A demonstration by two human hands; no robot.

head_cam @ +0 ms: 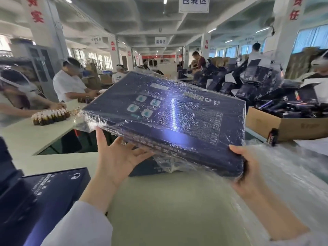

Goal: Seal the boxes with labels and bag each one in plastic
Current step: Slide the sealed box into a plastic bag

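Observation:
A flat dark blue box (168,118) wrapped in a clear plastic bag is held up above the table, tilted, its printed back facing me. My left hand (117,157) supports its near left edge from below with spread, straight fingers. My right hand (246,167) grips the near right corner, thumb on top and fingers curled underneath. Loose plastic hangs off the box's left end and under its near edge. Another dark blue box (58,180) lies on the table at the left, unbagged.
A pale table (168,210) lies below, with a pile of clear plastic bags (292,183) at the right. A cardboard carton (287,125) of dark items stands far right, a small dark bottle (272,137) beside it. Other people work at a bench (35,135) on the left.

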